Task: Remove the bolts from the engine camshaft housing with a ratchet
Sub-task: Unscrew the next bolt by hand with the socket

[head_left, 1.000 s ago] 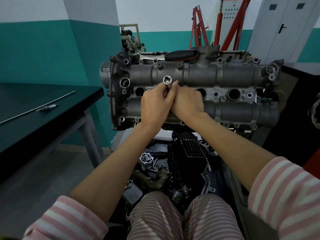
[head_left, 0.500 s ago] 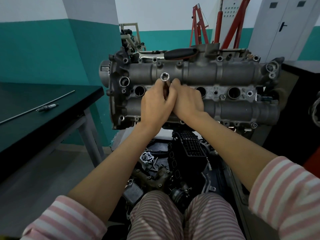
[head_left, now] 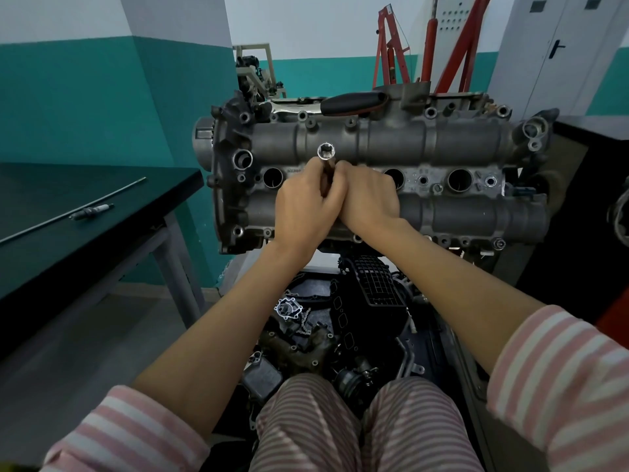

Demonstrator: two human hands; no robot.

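While both hands meet over the camshaft housing (head_left: 391,144), left hand (head_left: 306,207) fingers clamp a socket extension (head_left: 326,156). Right hand (head_left: 369,199) fingers curl beside it; their grip cannot be told. 1 ratchet (head_left: 354,103) lies beyond the fingers.

A dark workbench (head_left: 102,212) carries a spark plug (head_left: 91,211) touching a thin rod (head_left: 73,212). Beyond the workbench stands a red hoist (head_left: 391,46) beside a grey cabinet (head_left: 558,52).

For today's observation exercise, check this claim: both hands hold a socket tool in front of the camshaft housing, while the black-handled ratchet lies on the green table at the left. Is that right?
Not quite. The black-handled ratchet lies on top of the camshaft housing, along its far edge, not on the green table. The head view shows it. The rest stands: the left hand and right hand hold the socket tool in front of the housing.
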